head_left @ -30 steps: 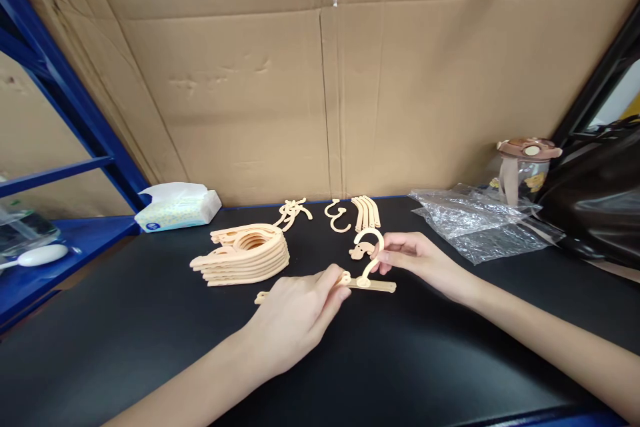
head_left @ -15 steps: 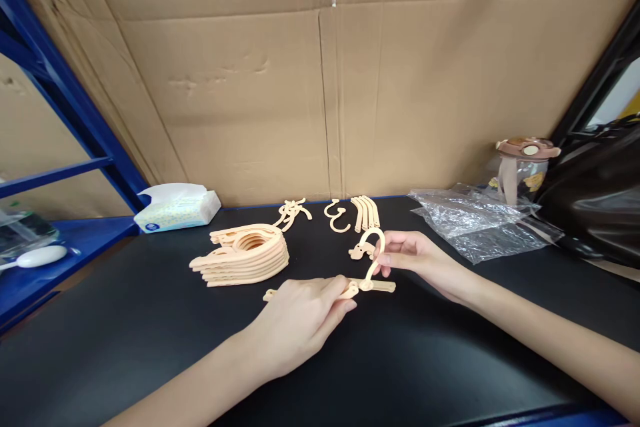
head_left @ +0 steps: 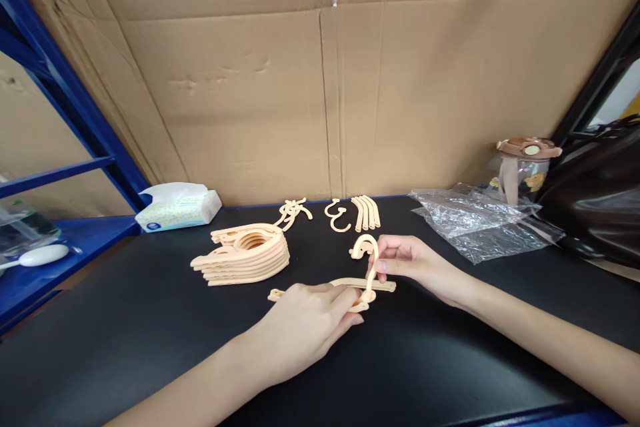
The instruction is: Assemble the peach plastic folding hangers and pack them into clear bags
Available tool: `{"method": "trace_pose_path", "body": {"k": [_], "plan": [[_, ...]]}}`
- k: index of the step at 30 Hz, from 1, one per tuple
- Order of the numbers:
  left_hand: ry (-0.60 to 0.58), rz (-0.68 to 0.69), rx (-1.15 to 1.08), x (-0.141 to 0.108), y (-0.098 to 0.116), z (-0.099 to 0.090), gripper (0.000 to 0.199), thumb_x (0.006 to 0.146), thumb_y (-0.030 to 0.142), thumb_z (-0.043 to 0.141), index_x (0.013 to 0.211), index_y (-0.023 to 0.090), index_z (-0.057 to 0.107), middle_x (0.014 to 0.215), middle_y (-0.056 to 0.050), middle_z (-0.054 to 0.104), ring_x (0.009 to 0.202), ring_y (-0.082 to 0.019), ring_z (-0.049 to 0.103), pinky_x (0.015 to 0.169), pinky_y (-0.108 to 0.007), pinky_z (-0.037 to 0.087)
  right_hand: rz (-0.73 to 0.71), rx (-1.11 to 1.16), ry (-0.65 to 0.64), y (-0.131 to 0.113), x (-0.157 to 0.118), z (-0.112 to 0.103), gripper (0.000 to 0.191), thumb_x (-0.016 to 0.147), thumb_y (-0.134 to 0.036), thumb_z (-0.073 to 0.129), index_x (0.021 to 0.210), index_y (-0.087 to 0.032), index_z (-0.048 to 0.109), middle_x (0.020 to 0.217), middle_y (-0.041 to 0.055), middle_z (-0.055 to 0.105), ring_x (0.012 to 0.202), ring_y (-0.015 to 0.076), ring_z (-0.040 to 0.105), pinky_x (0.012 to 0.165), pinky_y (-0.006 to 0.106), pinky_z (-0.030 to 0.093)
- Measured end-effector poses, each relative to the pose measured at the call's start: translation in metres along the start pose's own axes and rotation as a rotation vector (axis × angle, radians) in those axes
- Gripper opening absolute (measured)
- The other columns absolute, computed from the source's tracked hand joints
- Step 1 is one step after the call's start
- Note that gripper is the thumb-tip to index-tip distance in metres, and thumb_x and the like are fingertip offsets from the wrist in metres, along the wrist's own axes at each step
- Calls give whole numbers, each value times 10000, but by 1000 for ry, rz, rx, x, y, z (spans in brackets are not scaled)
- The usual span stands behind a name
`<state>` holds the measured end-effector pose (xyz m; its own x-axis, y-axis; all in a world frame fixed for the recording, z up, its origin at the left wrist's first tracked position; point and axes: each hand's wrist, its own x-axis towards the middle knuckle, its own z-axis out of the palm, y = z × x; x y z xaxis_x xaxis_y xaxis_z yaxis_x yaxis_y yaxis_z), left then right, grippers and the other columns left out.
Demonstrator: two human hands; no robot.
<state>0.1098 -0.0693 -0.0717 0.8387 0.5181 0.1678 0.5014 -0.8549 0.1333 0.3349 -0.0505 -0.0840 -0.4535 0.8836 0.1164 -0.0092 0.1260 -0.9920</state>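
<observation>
My left hand (head_left: 311,323) is closed round a cream plastic hanger arm (head_left: 359,307), whose two ends stick out past the fingers. Pinched by its curved side in my right hand (head_left: 407,261) is a cream hanger hook (head_left: 374,265), standing upright. The hook's round base meets the arm's right end; whether they are joined, I cannot tell. Just behind lies another cream hanger arm (head_left: 384,286), partly covered by my left hand. Farther back, a small cream piece (head_left: 367,247) is partly hidden by the hook.
A stack of folded cream hangers (head_left: 250,267) sits left. Along the back lie a small pile of cream parts (head_left: 294,212), loose hooks (head_left: 341,220) and several curved arms (head_left: 367,215). Around them are a tissue pack (head_left: 180,210), clear plastic bags (head_left: 470,220) and a bottle (head_left: 529,170).
My left hand has shifted slightly right and towards me with the hanger arm. The hook has turned in my right hand, and its base has come down onto the arm's end.
</observation>
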Motion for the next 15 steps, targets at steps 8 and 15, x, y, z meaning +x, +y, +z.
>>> {"method": "trace_pose_path", "body": {"k": [8, 15], "plan": [[16, 16, -11, 1, 7, 0, 66, 951, 235, 439, 953, 191, 488, 994, -20, 663, 717, -147, 649, 516, -222, 400, 16, 86, -45, -2, -2, 3, 166, 804, -307, 669, 765, -170, 582, 708, -13, 605, 621, 92, 509, 610, 236, 395], [24, -79, -36, 0, -1, -1, 234, 948, 234, 449, 1175, 234, 392, 918, 13, 687, 704, -168, 665, 518, -223, 397, 34, 73, 10, -1, 1, 1, 280, 803, -289, 668, 1064, -211, 605, 826, 1, 649, 704, 108, 551, 703, 263, 422]]}}
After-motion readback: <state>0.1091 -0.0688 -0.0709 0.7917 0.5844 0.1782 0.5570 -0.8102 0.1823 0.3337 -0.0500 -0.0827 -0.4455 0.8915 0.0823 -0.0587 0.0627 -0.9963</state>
